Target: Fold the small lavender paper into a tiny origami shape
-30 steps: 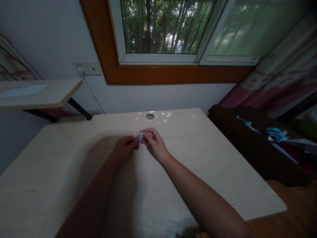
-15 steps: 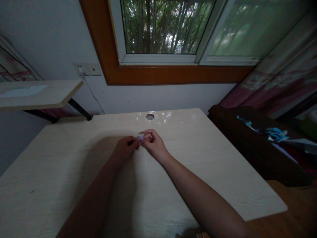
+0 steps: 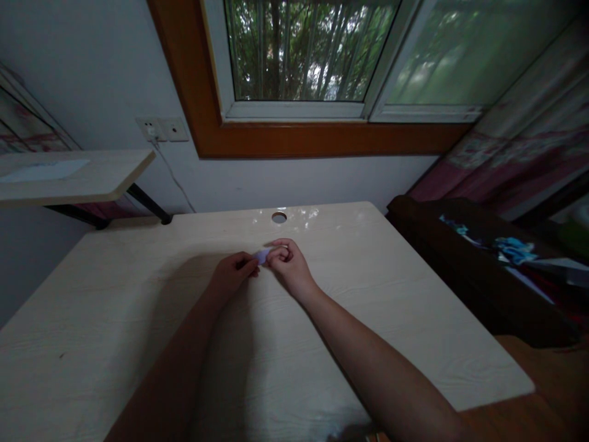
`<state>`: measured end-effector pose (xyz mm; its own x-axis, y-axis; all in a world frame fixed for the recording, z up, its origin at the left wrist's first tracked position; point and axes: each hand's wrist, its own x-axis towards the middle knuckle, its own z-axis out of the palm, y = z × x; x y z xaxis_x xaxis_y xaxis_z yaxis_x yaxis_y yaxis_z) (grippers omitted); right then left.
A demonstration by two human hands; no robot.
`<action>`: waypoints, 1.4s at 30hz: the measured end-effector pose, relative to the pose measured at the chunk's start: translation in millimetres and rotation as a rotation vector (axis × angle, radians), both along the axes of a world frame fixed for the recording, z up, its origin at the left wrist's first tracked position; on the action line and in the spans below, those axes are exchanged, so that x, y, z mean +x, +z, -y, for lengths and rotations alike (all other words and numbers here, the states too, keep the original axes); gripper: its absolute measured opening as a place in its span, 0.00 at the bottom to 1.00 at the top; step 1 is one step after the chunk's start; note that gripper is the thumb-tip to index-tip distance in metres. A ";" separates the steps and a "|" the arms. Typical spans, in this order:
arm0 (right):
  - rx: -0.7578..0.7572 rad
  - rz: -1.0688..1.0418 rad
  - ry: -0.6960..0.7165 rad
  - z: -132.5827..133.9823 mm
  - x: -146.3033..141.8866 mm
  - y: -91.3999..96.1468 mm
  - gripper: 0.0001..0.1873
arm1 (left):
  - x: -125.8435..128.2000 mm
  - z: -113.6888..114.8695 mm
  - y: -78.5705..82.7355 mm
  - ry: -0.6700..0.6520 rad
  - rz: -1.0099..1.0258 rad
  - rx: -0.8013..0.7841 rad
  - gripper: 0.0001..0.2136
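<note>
Both my hands meet over the middle of a pale wooden desk (image 3: pixel 138 307). Between them is a small pale lilac piece (image 3: pixel 262 255), maybe folded paper; it is too small to name for sure. My left hand (image 3: pixel 232 274) is curled, its fingertips pinching the left end of the piece. My right hand (image 3: pixel 288 264) is also curled, its thumb and fingers pinched on the right end. Both forearms rest low over the desk top.
A round cable hole (image 3: pixel 278 217) sits near the desk's far edge, under a window (image 3: pixel 304 55). A wall socket (image 3: pixel 161 129) with a cord is at the left, above a smaller side table (image 3: pixel 73 175). Dark furniture (image 3: pixel 469 264) with cloth stands at the right.
My right hand's fingers have shifted slightly on the small piece. Both hands stay in the same place on the desk.
</note>
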<state>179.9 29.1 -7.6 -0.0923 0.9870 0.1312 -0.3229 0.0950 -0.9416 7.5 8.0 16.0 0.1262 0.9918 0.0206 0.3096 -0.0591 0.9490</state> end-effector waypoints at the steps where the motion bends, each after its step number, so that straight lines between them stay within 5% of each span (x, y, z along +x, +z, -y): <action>1: -0.009 -0.016 -0.008 -0.2 0.1 0.8 0.20 | -0.2 -0.1 0.0 0.008 0.002 0.003 0.13; 14: -0.035 -0.098 -0.009 0.4 0.0 4.3 0.22 | 0.4 0.6 1.4 0.063 0.016 0.019 0.12; 23: -0.005 0.030 0.052 2.2 0.4 1.3 0.24 | 0.9 1.1 -2.1 -0.017 -0.069 0.047 0.12; 42: -0.081 -0.118 0.024 -1.8 2.4 -0.2 0.24 | -0.9 1.8 -5.1 -0.028 -0.023 0.090 0.10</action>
